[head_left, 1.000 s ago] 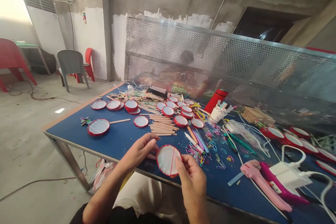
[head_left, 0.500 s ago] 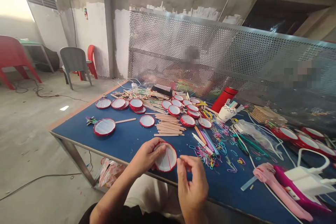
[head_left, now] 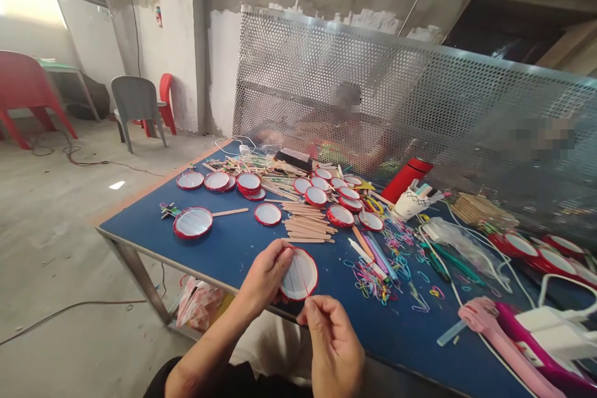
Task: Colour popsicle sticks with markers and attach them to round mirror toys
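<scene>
My left hand (head_left: 264, 281) grips a round white disc with a red rim (head_left: 298, 273) by its left side, with the thumb on top. The disc is tilted up above the table's front edge. My right hand (head_left: 333, 339) is closed in a pinch just below the disc's lower right edge. A thin red strand (head_left: 306, 286) runs over the lower part of the disc down to its fingertips. Beyond the hands lie a stack of flat wooden sticks (head_left: 308, 224) and a separate red-rimmed disc (head_left: 267, 214). Another disc, fixed to a stick (head_left: 193, 223), lies to the left.
Several more red-rimmed discs (head_left: 316, 196) spread over the blue table (head_left: 153, 230). To the right are loose colourful rubber bands (head_left: 373, 280), markers (head_left: 380, 255), a white cup of pens (head_left: 410, 203), a red bottle (head_left: 407, 179) and a pink-handled tool (head_left: 504, 339). A perforated metal screen (head_left: 289, 62) stands behind.
My right hand has moved down and slightly left, below the disc's edge. The red strand lies at a different place on the disc. The whole view has shifted slightly.
</scene>
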Demonstrator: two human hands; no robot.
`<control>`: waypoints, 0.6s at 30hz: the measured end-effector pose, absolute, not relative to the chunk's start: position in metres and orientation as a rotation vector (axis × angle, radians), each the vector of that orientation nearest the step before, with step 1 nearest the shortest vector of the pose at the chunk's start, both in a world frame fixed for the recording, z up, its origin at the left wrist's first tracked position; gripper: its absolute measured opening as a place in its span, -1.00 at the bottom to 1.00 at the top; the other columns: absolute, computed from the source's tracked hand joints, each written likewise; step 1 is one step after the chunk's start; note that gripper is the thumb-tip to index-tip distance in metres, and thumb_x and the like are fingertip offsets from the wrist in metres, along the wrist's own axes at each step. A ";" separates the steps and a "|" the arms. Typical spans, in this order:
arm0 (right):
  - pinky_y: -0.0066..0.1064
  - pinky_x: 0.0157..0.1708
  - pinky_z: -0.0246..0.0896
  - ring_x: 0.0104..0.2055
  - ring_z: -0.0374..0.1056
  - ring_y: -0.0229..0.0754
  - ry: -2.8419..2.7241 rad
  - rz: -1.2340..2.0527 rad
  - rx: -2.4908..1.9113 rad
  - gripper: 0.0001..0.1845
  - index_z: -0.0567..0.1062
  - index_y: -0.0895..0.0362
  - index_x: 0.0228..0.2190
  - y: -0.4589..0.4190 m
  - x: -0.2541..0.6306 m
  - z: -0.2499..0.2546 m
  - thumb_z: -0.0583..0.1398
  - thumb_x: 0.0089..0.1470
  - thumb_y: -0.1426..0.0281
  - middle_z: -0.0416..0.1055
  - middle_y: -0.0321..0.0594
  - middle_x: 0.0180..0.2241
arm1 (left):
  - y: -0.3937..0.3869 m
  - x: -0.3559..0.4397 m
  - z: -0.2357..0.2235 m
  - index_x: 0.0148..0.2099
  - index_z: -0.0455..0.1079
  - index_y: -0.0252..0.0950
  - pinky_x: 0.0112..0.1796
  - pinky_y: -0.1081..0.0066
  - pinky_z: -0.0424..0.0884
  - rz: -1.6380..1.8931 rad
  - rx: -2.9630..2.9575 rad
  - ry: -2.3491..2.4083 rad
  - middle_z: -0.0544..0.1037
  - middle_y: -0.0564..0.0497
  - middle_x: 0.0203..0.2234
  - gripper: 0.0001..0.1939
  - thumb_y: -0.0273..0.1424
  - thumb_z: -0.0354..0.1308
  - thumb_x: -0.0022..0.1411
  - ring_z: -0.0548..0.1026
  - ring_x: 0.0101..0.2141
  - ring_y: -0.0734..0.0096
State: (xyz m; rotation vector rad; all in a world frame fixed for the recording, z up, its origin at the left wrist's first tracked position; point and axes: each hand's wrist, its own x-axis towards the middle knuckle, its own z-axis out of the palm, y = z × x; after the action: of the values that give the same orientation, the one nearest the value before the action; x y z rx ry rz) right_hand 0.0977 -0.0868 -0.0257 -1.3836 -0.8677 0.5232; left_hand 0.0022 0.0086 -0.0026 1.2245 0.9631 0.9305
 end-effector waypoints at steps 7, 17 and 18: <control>-0.44 -0.42 0.32 -0.51 0.38 -0.21 -0.845 0.622 -1.395 -0.57 0.53 0.11 -0.48 -0.085 0.095 -0.020 0.28 0.15 0.01 0.45 -0.31 -0.59 | 0.007 0.000 -0.002 -0.20 0.33 -0.21 -0.77 0.65 0.16 0.984 1.195 0.976 0.34 0.26 -0.69 -0.53 0.13 0.10 0.29 0.30 -0.77 0.59; -0.46 -0.51 0.34 -0.60 0.45 -0.24 -0.891 0.874 -1.240 -0.55 0.53 0.15 -0.28 -0.076 0.114 -0.032 0.23 0.23 -0.02 0.54 -0.25 -0.52 | 0.011 0.001 -0.001 -0.16 0.35 -0.21 -0.74 0.62 0.17 1.061 1.177 0.954 0.36 0.26 -0.68 -0.55 0.09 0.17 0.27 0.31 -0.74 0.55; -0.48 -0.56 0.29 -0.63 0.43 -0.26 -0.829 0.901 -1.229 -0.53 0.52 0.15 -0.22 -0.077 0.116 -0.032 0.24 0.21 -0.03 0.53 -0.27 -0.53 | 0.012 0.001 -0.001 -0.14 0.35 -0.21 -0.73 0.61 0.18 1.078 1.172 0.959 0.37 0.26 -0.68 -0.55 0.08 0.16 0.27 0.32 -0.73 0.53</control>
State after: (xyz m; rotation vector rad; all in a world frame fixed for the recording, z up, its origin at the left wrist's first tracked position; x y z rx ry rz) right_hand 0.1160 -0.0770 -0.0325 -1.2291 -0.8287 0.9011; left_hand 0.0010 0.0120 -0.0011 1.1717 0.9589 1.0778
